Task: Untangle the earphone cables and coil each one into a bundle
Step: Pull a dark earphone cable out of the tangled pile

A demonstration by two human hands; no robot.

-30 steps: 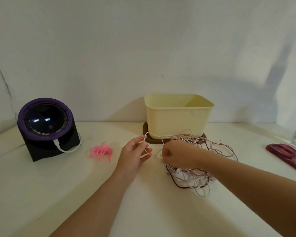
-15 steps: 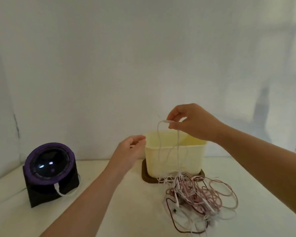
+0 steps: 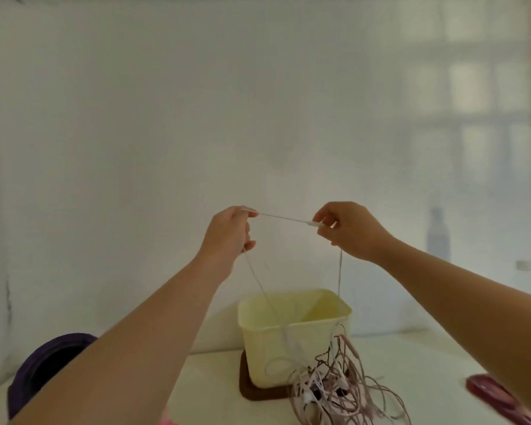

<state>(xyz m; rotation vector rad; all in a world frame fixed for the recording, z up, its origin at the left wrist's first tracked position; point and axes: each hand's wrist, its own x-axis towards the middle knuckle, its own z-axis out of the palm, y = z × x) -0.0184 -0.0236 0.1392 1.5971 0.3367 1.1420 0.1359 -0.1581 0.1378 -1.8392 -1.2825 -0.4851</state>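
Head view: one white cable pulled taut betw. both grips, high over the tangle

White wall (image 3: 196, 118) fills most of the pic; pale desk (image 3: 411, 357) runs along the bottom. Both bare forearms reach up and fwd, so the grips sit well above the desk, in front of the wall. Cream tub (image 3: 295, 342) stands upright at desk centre on a dark brown mat (image 3: 252, 391) that sticks out at its left and front. Purple round speaker (image 3: 43, 363) at far left is partly hidden by the left forearm. Cable tangle (image 3: 334, 388), pink, white and dark brown strands, lies on the desk touching the tub's front-right corner, and some loops lift off the heap. Dark red flat case (image 3: 491, 391) lies at right, well apart from the tangle.

Left grip (image 3: 227, 231): fingers curled, thumb and forefinger pinching the white cable (image 3: 282, 217). Right grip (image 3: 347, 228): also curled, pinching the same cable at a small white inline piece (image 3: 313, 223). Betw. the two grips the cable runs near-level and straight, dipping a bit twd the right. Below each grip a strand hangs down: the left one slants right, the right one drops approx. vertical. Both pass in front of the tub and end in the tangle.
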